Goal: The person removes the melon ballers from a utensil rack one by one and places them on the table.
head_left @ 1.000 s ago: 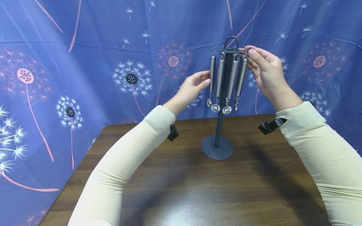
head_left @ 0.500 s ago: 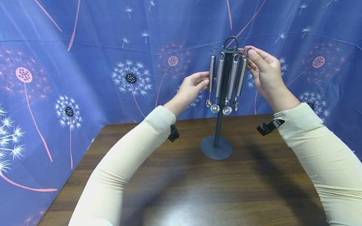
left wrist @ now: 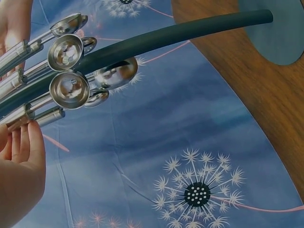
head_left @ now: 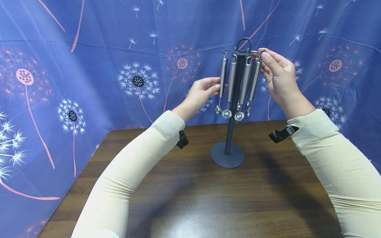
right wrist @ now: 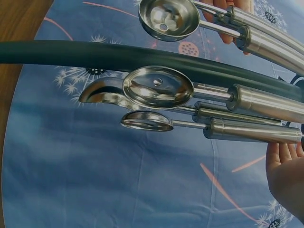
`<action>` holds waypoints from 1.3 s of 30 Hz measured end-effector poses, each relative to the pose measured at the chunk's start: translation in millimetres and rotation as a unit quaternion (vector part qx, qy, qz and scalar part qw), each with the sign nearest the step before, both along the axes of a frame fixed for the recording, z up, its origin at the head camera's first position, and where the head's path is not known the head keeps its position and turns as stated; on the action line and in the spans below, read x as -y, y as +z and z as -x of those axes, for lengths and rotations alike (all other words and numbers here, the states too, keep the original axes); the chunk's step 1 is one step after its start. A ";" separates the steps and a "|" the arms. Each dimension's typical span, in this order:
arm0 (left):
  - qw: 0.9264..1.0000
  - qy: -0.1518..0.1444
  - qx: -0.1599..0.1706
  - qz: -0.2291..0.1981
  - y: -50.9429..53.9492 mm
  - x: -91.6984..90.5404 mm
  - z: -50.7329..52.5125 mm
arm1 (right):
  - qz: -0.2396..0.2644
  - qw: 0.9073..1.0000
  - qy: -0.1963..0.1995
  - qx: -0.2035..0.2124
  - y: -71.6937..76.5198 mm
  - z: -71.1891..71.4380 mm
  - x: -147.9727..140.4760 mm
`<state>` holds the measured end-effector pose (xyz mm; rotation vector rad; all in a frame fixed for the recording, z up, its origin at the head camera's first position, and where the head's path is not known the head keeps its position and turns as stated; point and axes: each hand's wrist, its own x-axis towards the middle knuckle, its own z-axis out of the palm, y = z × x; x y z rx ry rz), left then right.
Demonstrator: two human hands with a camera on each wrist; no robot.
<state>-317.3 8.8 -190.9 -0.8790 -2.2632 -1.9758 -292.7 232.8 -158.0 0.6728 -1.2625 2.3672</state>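
A dark rack (head_left: 230, 132) with a top loop and round foot stands upright, steel melon ballers (head_left: 230, 82) hanging from its hooks. My left hand (head_left: 198, 94) pinches the handle of the leftmost melon baller (head_left: 223, 77), which tilts slightly with its bowl to the left. At the rack's right, my right hand (head_left: 279, 71) pinches the top end of the rightmost melon baller (head_left: 254, 79), close to a hook; the exact contact is partly hidden. In the left wrist view, the round bowls (left wrist: 69, 89) have small holes. The right wrist view shows an oval bowl (right wrist: 158, 88).
The rack's round foot (head_left: 227, 160) rests on a brown wooden table (head_left: 208, 198). Behind hangs a blue dandelion-print cloth (head_left: 104, 26). Each sleeve has a black wrist mount, one left (head_left: 182, 139) and one right (head_left: 282, 133).
The leftmost melon baller's bowl has swung slightly left, and the left fingers now show behind its handle. The right hand keeps its place at the rack's right hook.
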 end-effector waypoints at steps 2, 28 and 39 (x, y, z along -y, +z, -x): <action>1.000 0.003 0.003 -0.001 0.1 -0.1 0.6 | -0.006 1.000 -0.002 -0.003 0.1 -0.2 -0.3; 0.999 0.044 0.007 0.004 11.6 5.4 -3.1 | -0.009 1.000 -0.009 0.002 -0.2 -3.6 0.4; 0.998 0.063 0.007 0.007 11.7 15.4 -7.4 | -0.018 1.000 -0.017 0.003 -0.2 -4.7 0.8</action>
